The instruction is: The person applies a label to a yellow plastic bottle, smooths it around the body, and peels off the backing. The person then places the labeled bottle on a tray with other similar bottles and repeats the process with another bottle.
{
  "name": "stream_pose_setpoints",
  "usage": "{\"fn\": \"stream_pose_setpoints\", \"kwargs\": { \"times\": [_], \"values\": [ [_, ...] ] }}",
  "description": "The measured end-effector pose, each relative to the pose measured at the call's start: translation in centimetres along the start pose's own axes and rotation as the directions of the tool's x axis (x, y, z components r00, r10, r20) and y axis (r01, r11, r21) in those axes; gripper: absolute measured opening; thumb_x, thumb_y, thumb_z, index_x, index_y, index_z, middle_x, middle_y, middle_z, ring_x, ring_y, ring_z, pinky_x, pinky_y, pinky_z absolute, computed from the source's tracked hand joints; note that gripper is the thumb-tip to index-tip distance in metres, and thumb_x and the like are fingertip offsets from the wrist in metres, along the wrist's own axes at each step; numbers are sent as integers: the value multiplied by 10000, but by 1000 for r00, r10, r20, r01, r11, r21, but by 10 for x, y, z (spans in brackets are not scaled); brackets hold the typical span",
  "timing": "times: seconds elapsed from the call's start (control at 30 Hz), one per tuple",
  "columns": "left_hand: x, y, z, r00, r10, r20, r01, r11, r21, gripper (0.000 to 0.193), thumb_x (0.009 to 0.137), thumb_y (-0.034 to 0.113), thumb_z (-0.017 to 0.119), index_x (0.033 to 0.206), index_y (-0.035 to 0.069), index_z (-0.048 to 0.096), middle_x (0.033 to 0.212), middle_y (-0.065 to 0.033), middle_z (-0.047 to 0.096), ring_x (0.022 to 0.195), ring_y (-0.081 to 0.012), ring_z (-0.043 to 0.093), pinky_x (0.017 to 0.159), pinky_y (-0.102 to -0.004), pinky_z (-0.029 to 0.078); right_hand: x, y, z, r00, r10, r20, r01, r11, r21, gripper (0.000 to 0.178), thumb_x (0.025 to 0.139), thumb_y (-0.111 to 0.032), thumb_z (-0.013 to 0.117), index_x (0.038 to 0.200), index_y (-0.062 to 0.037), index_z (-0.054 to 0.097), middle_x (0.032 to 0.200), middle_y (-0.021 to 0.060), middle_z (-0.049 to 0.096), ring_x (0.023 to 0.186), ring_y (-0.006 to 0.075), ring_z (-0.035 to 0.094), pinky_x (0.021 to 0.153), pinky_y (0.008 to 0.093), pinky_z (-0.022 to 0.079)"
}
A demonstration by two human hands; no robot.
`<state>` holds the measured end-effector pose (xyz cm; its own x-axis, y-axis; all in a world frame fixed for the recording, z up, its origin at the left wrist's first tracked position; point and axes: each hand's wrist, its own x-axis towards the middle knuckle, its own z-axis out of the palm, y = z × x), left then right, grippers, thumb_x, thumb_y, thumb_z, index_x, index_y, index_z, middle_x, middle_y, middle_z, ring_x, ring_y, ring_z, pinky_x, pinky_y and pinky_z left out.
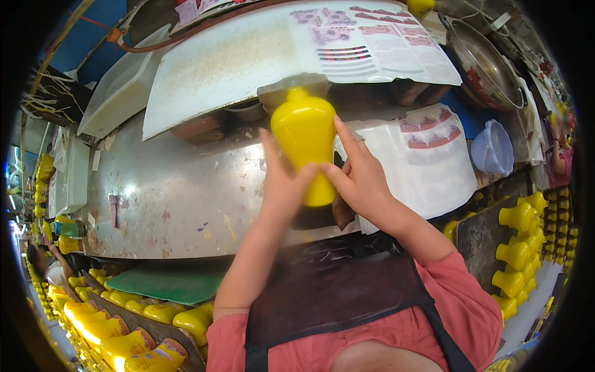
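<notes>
A glossy yellow vase (305,133) lies in front of me, its narrow neck pointing away and its base toward me. A dark, blurred pad or support shows behind the neck. My right hand (364,180) grips the vase's right side, index finger along the shoulder and thumb on the lower body; a ring shows on one finger. On the other side, my left hand (282,186) is smeared by motion. Its fingers stretch up beside the vase, apart from the thumb, which reaches over the lower body. Something brown, partly hidden, sits under the vase by my right wrist.
Beneath is a stained metal table (180,186). Printed decal sheets (427,149) lie at right, more on the white board (235,68) beyond. A pale blue bucket (493,149) and a metal basin (483,62) stand right. Yellow vases (520,248) line both sides; other people are at the edges.
</notes>
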<state>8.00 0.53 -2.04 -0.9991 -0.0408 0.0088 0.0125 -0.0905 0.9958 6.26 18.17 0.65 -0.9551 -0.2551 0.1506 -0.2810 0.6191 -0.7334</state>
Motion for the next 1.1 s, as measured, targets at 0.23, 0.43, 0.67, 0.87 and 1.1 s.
{"fn": "stream_pose_setpoints", "kwargs": {
  "times": [0.23, 0.43, 0.67, 0.87, 1.1],
  "values": [
    [5, -9, 6, 998, 35, -42, -37, 999, -34, 956, 978, 214, 672, 1651, 111, 0, 1597, -155, 318, 1435, -260, 384, 1170, -387, 350, 0, 5, 1, 987, -151, -57, 149, 988, -28, 794, 871, -204, 764, 1575, -113, 411, 904, 135, 557, 571, 170, 553, 599, 304, 487],
    [10, 0, 9, 994, -106, 30, 109, 972, -207, 848, 929, 317, 755, 1572, 76, 257, 1452, -127, 479, 1330, -239, 482, 1129, -380, 391, 1, 15, 7, 999, 15, 40, -24, 976, 218, 840, 884, -228, 753, 1602, -90, 338, 976, 182, 618, 678, 232, 614, 664, 347, 511],
    [-1, 1, 24, 978, -9, -208, 43, 986, 160, 1007, 911, 118, 636, 1654, 112, -44, 1637, -228, 248, 1468, -334, 349, 1186, -422, 322, 4, 29, -1, 946, 159, 282, -290, 806, 516, 769, 908, -215, 693, 1576, -45, 352, 1100, 197, 689, 777, 225, 682, 747, 363, 548],
    [-4, -10, 12, 994, 45, -95, -36, 995, 92, 919, 983, 129, 576, 1661, 129, -45, 1680, -185, 178, 1516, -302, 265, 1229, -386, 212, -15, 66, -27, 990, -131, -57, 136, 985, 104, 306, 895, -180, 700, 1182, -74, 714, 932, 131, 748, 718, 293, 710, 704, 369, 572],
    [-1, -14, 5, 991, -135, 13, 136, 983, -123, 839, 1016, 184, 570, 1655, 67, 39, 1678, -167, 196, 1523, -288, 253, 1231, -373, 195, -44, 170, -107, 939, 227, -260, -327, 828, -456, 297, 901, -195, 662, 1167, -77, 723, 966, 199, 732, 884, 398, 700, 793, 484, 554]
  ]
}}
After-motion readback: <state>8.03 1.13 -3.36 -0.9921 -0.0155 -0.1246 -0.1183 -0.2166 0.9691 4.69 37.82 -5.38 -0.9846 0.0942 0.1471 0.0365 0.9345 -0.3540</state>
